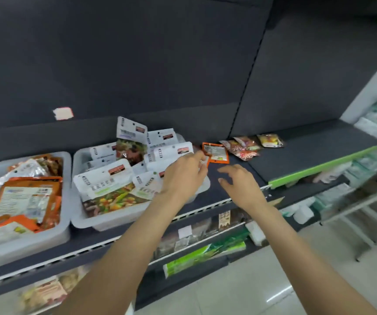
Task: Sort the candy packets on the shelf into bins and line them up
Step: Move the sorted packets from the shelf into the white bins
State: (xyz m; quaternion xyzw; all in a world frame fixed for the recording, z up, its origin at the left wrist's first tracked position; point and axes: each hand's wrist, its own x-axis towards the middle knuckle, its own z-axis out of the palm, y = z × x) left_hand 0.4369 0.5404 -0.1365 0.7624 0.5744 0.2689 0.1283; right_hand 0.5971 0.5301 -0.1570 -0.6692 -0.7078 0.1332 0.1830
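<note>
Pinching the orange packet point(216, 153) by its lower-left corner, our left hand point(184, 172) is gripping it just right of the white-packet bin point(137, 214). Our right hand point(239, 185) is hovering open, below-right of that grip. Such a thin corner hold is risking the packet slipping onto the shelf point(301, 153).

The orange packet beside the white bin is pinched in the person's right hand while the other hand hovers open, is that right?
Not quite: the head view shows the left hand pinching the orange packet beside the white bin; the right hand is the one hovering open.
</note>
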